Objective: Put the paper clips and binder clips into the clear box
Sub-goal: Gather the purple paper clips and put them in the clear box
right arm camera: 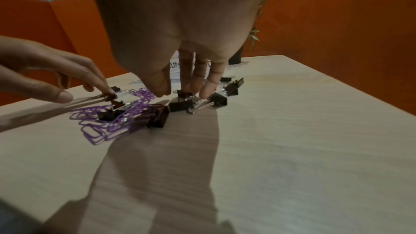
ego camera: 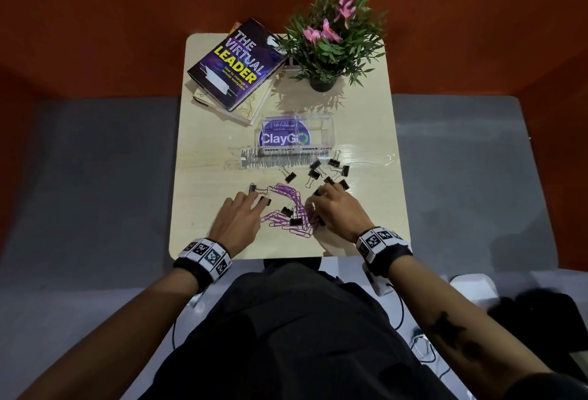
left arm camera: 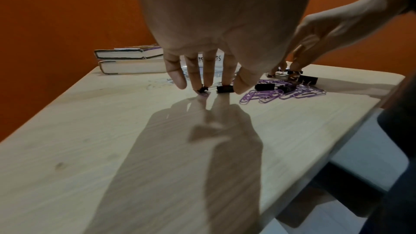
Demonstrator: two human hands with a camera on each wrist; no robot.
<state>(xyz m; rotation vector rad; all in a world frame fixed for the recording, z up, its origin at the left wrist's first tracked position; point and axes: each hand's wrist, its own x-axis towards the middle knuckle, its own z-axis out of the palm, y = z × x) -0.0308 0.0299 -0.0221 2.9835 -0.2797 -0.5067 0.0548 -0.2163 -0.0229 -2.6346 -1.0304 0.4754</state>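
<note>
A heap of purple paper clips (ego camera: 291, 209) lies near the front of the wooden table (ego camera: 206, 161), with black binder clips (ego camera: 331, 174) mixed in and scattered behind it. The clear box (ego camera: 294, 135), labelled for paper clips and binder clips, stands behind them. My left hand (ego camera: 259, 201) reaches in from the left with straight fingers; its fingertips (left arm camera: 200, 82) touch two small binder clips (left arm camera: 224, 89). My right hand (ego camera: 321, 199) hovers over the right side of the heap, fingers (right arm camera: 186, 81) pointing down onto a binder clip (right arm camera: 181, 104). Neither hand visibly holds anything.
Two stacked books (ego camera: 234, 65) lie at the back left and a potted plant with pink flowers (ego camera: 331, 46) stands at the back right. A clear lid (ego camera: 276, 159) lies just in front of the box. The front table edge is close to my wrists.
</note>
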